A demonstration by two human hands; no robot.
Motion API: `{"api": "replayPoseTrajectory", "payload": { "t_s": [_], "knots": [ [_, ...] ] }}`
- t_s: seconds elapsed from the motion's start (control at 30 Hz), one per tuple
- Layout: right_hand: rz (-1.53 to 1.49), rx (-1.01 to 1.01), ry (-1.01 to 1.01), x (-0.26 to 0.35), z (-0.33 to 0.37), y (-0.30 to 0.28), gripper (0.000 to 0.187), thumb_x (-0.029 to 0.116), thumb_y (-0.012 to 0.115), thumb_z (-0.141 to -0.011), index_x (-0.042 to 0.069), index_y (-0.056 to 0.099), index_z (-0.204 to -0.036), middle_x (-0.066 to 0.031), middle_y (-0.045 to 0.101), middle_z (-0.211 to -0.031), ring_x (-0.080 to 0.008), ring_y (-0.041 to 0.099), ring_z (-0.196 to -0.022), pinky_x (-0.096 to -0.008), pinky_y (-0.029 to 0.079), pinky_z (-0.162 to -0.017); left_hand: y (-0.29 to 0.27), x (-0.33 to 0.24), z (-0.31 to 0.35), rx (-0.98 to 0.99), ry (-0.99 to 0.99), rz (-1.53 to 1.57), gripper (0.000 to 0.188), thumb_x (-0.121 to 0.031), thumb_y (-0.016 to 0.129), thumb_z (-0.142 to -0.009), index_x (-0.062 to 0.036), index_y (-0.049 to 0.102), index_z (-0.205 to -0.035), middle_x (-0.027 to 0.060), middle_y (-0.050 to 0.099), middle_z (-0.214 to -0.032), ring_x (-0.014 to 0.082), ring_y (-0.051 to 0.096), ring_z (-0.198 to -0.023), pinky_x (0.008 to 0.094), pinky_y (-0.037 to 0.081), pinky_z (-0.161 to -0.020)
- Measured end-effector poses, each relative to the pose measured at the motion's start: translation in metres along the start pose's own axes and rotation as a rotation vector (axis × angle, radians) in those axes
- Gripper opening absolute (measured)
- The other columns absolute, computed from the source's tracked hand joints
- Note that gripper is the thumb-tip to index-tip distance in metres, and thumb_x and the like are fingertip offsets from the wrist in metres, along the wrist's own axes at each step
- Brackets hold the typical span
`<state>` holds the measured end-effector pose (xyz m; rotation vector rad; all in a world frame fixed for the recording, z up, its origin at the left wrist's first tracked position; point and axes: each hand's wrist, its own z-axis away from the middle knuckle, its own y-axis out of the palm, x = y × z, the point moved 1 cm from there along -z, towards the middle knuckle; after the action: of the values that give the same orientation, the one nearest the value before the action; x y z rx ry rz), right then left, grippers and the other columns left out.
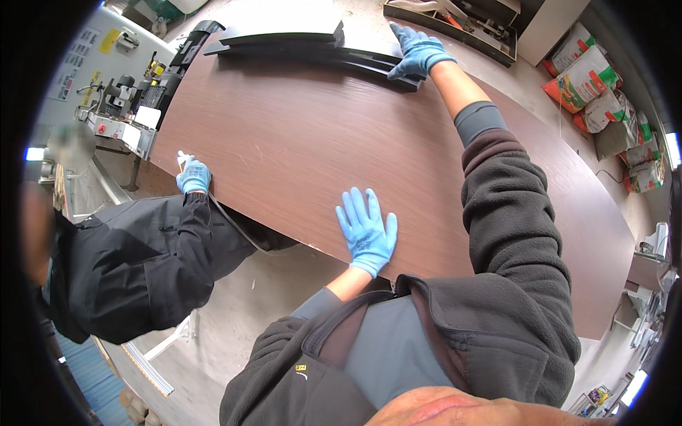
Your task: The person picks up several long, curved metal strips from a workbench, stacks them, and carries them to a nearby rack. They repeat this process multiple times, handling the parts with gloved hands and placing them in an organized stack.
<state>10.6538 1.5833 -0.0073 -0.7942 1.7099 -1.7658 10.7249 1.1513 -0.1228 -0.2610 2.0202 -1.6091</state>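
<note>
My left hand (367, 234), in a light blue glove, lies flat with fingers spread on a large brown wood-grain board (298, 149), close to its near edge. My right arm reaches across the board. At its far side my gloved right hand (420, 54) rests against the right end of several long black strips (284, 51), thumb and fingers stretched wide apart. The strips lie stacked, partly overlapping, along the board's far edge. Whether the right palm presses on them cannot be made out.
A co-worker in dark clothes (142, 263) stands at the left, a blue-gloved hand (194, 176) holding a small white object by the board's edge. Machinery (135, 99) adjoins the left end. A tool tray (462, 28) and filled bags (582, 78) lie beyond the board.
</note>
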Motion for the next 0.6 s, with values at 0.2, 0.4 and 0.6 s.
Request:
{"api": "replayPoseTrajectory", "payload": {
  "t_s": [0.2, 0.4, 0.6],
  "knots": [
    [-0.099, 0.192, -0.005, 0.025, -0.018, 0.003, 0.127, 0.034, 0.092, -0.072, 0.020, 0.021, -0.177, -0.0261, 0.060, -0.156, -0.0421, 0.065, -0.136, -0.0467, 0.055, -0.112, 0.000, 0.005, 0.000, 0.080, -0.004, 0.052, 0.083, -0.046, 0.062, -0.103, 0.0007, 0.039, -0.168, 0.0331, 0.023, -0.176, 0.0539, 0.015, -0.165, 0.0705, 0.008, -0.131],
    [-0.024, 0.214, -0.081, 0.036, -0.006, 0.007, 0.097, 0.015, 0.069, -0.084, 0.020, 0.032, -0.173, -0.0229, 0.063, -0.154, -0.0397, 0.066, -0.136, -0.0488, 0.054, -0.112, 0.000, 0.005, 0.000, 0.107, -0.003, 0.059, 0.084, -0.046, 0.063, -0.103, -0.0006, 0.038, -0.169, 0.0327, 0.020, -0.177, 0.0532, 0.012, -0.166, 0.0715, 0.006, -0.131],
    [-0.048, 0.073, -0.149, 0.037, -0.002, 0.011, 0.107, 0.018, 0.072, -0.078, 0.020, 0.029, -0.175, -0.0259, 0.071, -0.140, -0.0427, 0.073, -0.119, -0.0470, 0.060, -0.102, -0.002, 0.003, 0.000, 0.091, -0.003, 0.059, 0.084, -0.045, 0.064, -0.103, -0.0004, 0.038, -0.169, 0.0332, 0.022, -0.177, 0.0535, 0.014, -0.166, 0.0713, 0.006, -0.131]
  ]
}}
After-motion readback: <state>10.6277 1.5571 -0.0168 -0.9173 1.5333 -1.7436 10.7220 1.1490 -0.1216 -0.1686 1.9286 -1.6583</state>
